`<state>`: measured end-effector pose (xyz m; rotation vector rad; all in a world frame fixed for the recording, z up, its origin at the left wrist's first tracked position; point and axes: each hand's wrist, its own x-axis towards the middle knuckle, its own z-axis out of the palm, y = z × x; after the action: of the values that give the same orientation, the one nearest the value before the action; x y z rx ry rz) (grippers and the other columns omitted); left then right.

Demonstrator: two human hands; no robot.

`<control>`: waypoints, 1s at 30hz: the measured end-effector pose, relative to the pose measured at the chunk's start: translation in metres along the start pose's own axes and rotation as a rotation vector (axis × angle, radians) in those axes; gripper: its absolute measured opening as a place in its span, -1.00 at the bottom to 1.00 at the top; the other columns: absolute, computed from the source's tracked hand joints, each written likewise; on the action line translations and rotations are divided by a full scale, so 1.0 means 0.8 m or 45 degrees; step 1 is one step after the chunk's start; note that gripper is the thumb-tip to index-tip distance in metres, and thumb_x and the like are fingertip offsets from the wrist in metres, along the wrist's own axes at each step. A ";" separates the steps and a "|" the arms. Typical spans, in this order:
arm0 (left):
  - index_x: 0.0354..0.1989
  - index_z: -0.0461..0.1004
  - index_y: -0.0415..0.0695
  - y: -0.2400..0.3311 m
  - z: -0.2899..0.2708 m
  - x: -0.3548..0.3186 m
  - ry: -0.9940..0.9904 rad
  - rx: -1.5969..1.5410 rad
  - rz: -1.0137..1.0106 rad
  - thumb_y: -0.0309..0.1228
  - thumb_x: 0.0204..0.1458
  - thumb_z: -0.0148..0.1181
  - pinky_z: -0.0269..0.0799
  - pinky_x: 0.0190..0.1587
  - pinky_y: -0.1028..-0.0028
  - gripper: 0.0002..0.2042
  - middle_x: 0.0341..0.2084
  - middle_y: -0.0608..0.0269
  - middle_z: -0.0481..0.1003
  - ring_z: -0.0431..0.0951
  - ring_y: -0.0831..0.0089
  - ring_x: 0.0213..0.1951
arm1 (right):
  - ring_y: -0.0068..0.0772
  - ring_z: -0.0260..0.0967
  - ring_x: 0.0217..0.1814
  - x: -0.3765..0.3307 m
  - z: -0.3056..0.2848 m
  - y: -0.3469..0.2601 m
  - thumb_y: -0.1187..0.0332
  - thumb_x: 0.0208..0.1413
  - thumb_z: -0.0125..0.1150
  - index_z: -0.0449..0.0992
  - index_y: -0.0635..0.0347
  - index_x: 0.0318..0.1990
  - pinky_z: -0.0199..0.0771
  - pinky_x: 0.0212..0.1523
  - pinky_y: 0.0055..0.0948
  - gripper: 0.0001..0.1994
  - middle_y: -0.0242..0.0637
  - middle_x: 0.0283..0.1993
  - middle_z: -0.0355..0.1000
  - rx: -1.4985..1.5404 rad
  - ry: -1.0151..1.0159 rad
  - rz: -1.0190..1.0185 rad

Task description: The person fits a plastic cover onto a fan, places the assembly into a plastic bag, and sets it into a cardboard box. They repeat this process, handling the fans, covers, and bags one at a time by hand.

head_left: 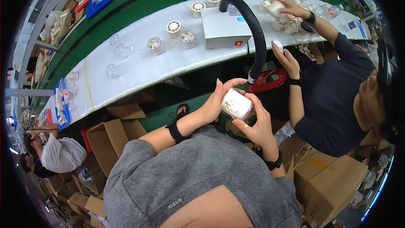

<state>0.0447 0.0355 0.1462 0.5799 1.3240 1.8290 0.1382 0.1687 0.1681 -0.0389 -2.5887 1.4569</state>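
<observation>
Between my two hands is a white fan housing (237,102) with a rounded body and a thin orange wire trailing from it. My left hand (214,103) is closed round its left side, with the thumb and a finger reaching over the top. My right hand (260,127) grips the right and lower side, its fingers next to the orange wire. Just above the housing hangs the mouth of a black ribbed hose (258,38). The hose arches out of a grey metal box (225,29) with a red switch.
White fans (173,27) with wires stand on the white-covered bench (139,65), and clear impellers (120,50) lie to their left. A co-worker (333,97) at my right handles white fans. Cardboard boxes (331,177) stand behind on the right; an open carton (112,141) is at left.
</observation>
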 end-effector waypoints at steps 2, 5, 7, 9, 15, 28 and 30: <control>0.06 0.05 -0.20 0.002 -0.003 0.001 -0.031 -0.056 -0.049 0.21 -0.10 -0.78 0.11 0.01 0.43 -0.21 -0.07 0.09 0.20 0.22 0.39 -0.05 | -0.41 0.32 -0.33 0.004 -0.002 -0.003 0.31 -0.33 0.28 0.19 0.28 -0.05 0.31 -0.43 -0.56 -0.39 -0.15 -0.26 0.33 0.000 -0.044 0.018; 0.05 0.05 -0.21 0.003 -0.008 0.005 0.013 0.031 0.025 0.24 -0.12 -0.76 0.12 0.00 0.41 -0.19 -0.09 0.08 0.22 0.24 0.39 -0.07 | -0.43 0.32 -0.20 0.010 -0.002 -0.007 0.40 -0.34 0.26 0.17 0.32 -0.04 0.33 -0.27 -0.54 -0.39 -0.14 -0.19 0.30 -0.002 -0.115 0.063; 0.05 0.05 -0.21 -0.003 -0.012 0.003 0.026 0.053 0.074 0.24 -0.13 -0.75 0.12 0.00 0.41 -0.19 -0.09 0.07 0.22 0.25 0.38 -0.07 | -0.43 0.33 -0.21 0.013 0.003 -0.009 0.42 -0.34 0.27 0.17 0.32 -0.04 0.34 -0.27 -0.55 -0.39 -0.14 -0.20 0.31 0.073 -0.109 0.108; 0.05 0.04 -0.21 -0.011 -0.016 -0.003 0.043 0.105 0.161 0.26 -0.14 -0.74 0.12 0.00 0.40 -0.18 -0.09 0.06 0.22 0.25 0.36 -0.08 | -0.42 0.33 -0.21 0.015 0.010 -0.015 0.42 -0.35 0.27 0.17 0.32 -0.04 0.34 -0.27 -0.55 -0.39 -0.13 -0.20 0.31 0.108 -0.119 0.126; 0.02 0.09 -0.19 -0.014 -0.046 -0.029 0.084 0.079 0.355 0.12 -0.01 -0.71 0.09 -0.01 0.43 -0.32 -0.13 0.00 0.22 0.24 0.29 -0.07 | -0.48 0.34 -0.26 0.023 0.070 -0.028 0.41 -0.34 0.27 0.19 0.33 -0.06 0.35 -0.32 -0.58 -0.42 -0.15 -0.25 0.32 0.221 0.018 0.033; -0.09 0.12 -0.18 0.002 -0.287 -0.132 1.288 -0.461 0.198 -0.03 0.05 -0.34 0.26 -0.26 0.45 -0.54 -0.27 0.13 0.30 0.35 0.41 -0.28 | -0.09 0.35 -0.25 0.385 0.190 -0.048 -0.01 -0.21 0.08 0.21 0.20 -0.03 0.33 -0.29 -0.32 -0.39 -0.06 -0.30 0.39 -0.906 -0.051 -0.005; -0.16 0.17 -0.18 0.007 -0.303 -0.165 1.310 -0.467 0.185 -0.10 0.06 -0.31 0.26 -0.31 0.49 -0.62 -0.34 0.17 0.33 0.36 0.45 -0.34 | -0.08 0.34 -0.24 0.438 0.227 -0.017 -0.02 -0.24 0.09 0.20 0.18 -0.03 0.33 -0.30 -0.29 -0.38 -0.06 -0.28 0.38 -0.961 -0.131 0.038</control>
<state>-0.0598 -0.2103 0.0775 -0.5723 1.4914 2.5392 -0.2354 0.0450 0.1347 -0.0981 -3.0640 0.4195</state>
